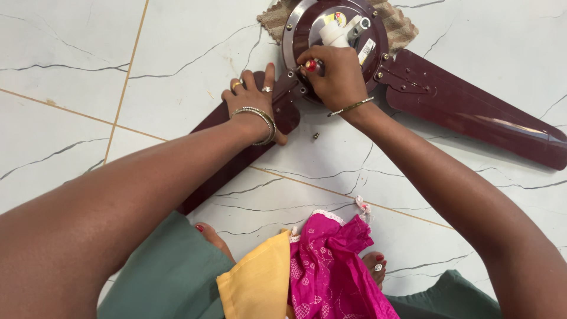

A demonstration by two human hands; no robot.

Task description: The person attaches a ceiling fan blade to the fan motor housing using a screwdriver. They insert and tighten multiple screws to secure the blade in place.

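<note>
a dark maroon ceiling fan with a round metal motor housing (333, 35) lies on the white marbled tile floor (71, 53), its hub resting on a brown woven mat (401, 26).

left hand (254, 97): flat, fingers spread, pressing down on the maroon fan blade (236, 153) near its bracket. not gripping, only pinning it.

right hand (336, 77): closed around a small screwdriver with a red handle (311, 65), tip aimed at the blade bracket where it meets the hub. the tip itself is hidden by the fingers, so seating on a screw head is probably there but cannot be confirmed.

a second maroon blade (472, 106) extends to the right, attached. one small loose metal screw (316, 136) lies on the tile just beside the left wrist, apart from the fan.

risks, judged from this layout:
- loose screw sits where a wrist or sleeve could knock it; on smooth tile it would roll away.
- driver slipping off the screw head would score the painted bracket or jab the left hand, which lies near the tool.
- if the left hand's pressure shifts, the blade could pivot and bind the screw.
</note>
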